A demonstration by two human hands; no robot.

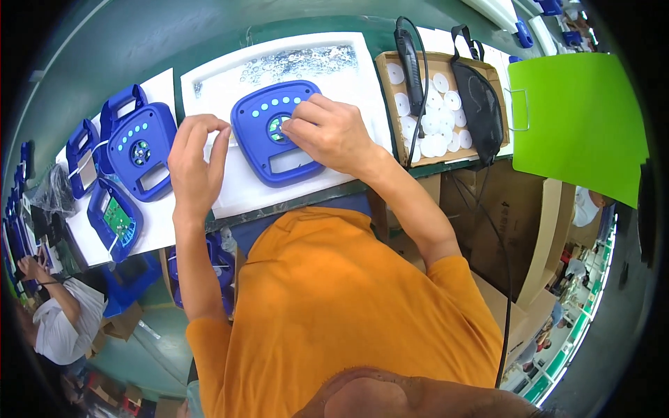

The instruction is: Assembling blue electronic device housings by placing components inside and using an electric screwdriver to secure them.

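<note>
A blue plastic housing (252,141) with a carry handle lies on white foam in front of me. It has a row of pale round buttons and a round opening showing a green circuit board (277,129). My right hand (331,132) is closed, its fingertips bunched at the right edge of that opening; what they hold, if anything, is hidden. Left of the housing, my left hand (197,161) is raised with thumb and forefinger pinched together, apart from it. Anything between them is too small to make out.
Small metallic parts (300,64) fill the white foam tray behind. On the right, a cardboard box (382,70) holds white discs (433,120), a black-handled corded tool (410,66) and a black pouch (479,104). More blue housings (164,125) lie left. A co-worker (70,320) sits at lower left.
</note>
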